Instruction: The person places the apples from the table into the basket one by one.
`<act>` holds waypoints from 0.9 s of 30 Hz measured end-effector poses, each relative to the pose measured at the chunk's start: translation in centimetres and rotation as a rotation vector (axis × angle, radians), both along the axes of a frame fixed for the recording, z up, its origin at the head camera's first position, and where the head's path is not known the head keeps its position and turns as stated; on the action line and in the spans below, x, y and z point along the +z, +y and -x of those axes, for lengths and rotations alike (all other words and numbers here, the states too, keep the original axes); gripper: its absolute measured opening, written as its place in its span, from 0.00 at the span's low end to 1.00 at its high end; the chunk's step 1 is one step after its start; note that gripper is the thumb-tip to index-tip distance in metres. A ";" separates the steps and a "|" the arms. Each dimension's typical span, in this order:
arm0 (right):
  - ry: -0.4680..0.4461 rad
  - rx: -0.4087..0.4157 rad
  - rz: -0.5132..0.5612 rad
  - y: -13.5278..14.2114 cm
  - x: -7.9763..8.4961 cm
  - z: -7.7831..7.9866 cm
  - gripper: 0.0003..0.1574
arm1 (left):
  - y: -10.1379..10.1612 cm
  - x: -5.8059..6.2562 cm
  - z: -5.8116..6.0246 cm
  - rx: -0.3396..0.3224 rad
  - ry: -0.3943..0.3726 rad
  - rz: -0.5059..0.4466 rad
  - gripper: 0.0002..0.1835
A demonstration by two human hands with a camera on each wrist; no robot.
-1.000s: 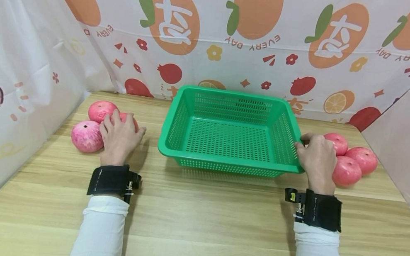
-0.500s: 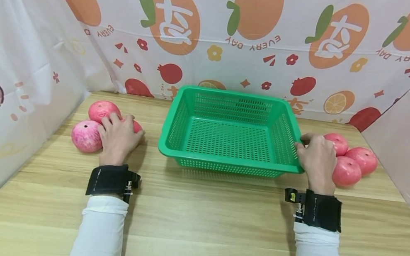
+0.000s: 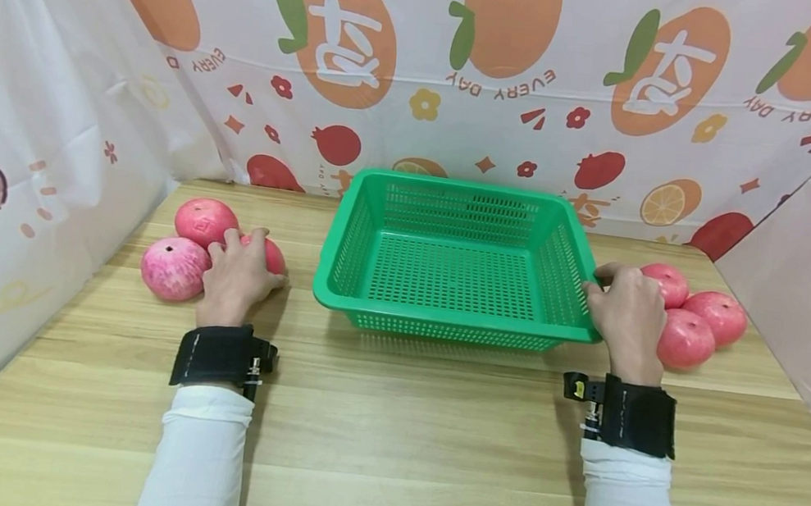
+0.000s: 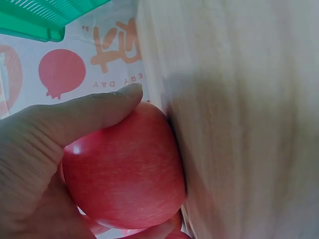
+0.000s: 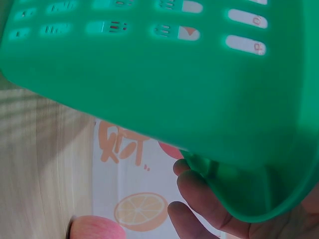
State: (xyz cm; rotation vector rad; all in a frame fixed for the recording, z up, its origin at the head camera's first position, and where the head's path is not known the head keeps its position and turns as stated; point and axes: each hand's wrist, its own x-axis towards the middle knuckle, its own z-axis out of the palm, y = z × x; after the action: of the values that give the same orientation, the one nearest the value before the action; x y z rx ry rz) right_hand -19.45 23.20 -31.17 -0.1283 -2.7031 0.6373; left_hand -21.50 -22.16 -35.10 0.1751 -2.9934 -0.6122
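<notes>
My left hand [image 3: 234, 276] curls round a red apple [image 3: 274, 256] at the table's left side. In the left wrist view the thumb lies along the top of this apple [image 4: 127, 169], other fingers reach beneath it, and its far side is right at the wood. Two more apples lie close by: a red one [image 3: 204, 219] behind and a paler, streaked one [image 3: 174, 268] to the left. On the other side my right hand [image 3: 625, 309] grips the right rim of a green plastic basket [image 3: 443, 319], its fingers under the lip [image 5: 249, 211] in the right wrist view.
Three pink-red apples, among them a front one [image 3: 686, 339], sit together just right of my right hand. A fruit-printed curtain [image 3: 419, 122] hangs behind the wooden table [image 3: 416, 435], and white cloth [image 3: 44, 165] closes off the left side.
My left hand and the apple under it have shifted slightly right, away from the other two apples, and the fingers now sit lower round it. The right hand and basket have stayed put.
</notes>
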 end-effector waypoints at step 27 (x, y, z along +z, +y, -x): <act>-0.017 0.004 0.007 0.0 0.0 0.1 0.20 | 1.0 2.7 -0.2 0.019 0.163 -0.051 0.42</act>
State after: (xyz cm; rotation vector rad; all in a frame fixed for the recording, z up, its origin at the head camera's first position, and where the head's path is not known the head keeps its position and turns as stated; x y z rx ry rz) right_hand -19.52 23.23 -31.16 -0.1311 -2.7185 0.6497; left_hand -21.27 -21.14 -32.39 0.1496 -2.8186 -0.6666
